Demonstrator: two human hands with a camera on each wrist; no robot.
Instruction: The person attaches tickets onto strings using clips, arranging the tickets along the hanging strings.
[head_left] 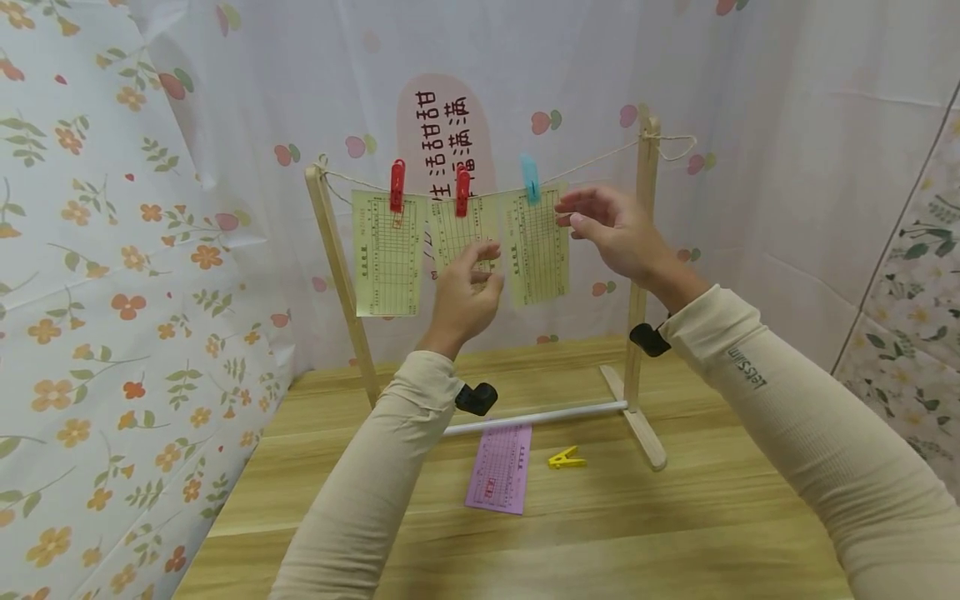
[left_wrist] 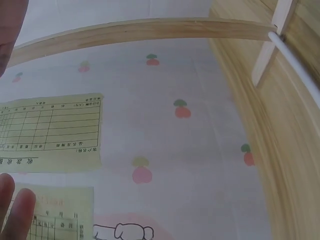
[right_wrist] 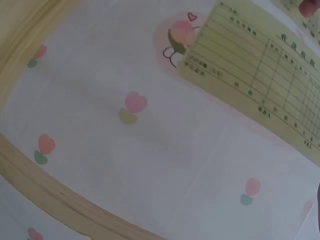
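Note:
Three yellow-green receipt slips hang from a string between two wooden posts. Red clothespins [head_left: 397, 185] [head_left: 462, 192] hold the left slip [head_left: 386, 267] and the middle slip [head_left: 457, 229]; a light blue clothespin [head_left: 531, 179] holds the right slip [head_left: 538, 258]. My left hand [head_left: 468, 296], fingers loosely bent and holding nothing, is in front of the middle slip's lower part. At the right slip's upper right edge is my right hand [head_left: 611, 233], fingers loosely curved, with nothing gripped; whether it touches the paper cannot be told.
A purple receipt slip [head_left: 501, 471] and a yellow clothespin [head_left: 567, 457] lie on the wooden table [head_left: 600, 533]. The stand has a right post [head_left: 645, 192], a left post [head_left: 341, 275] and a white bar [head_left: 540, 417] low across it. Patterned curtains hang behind.

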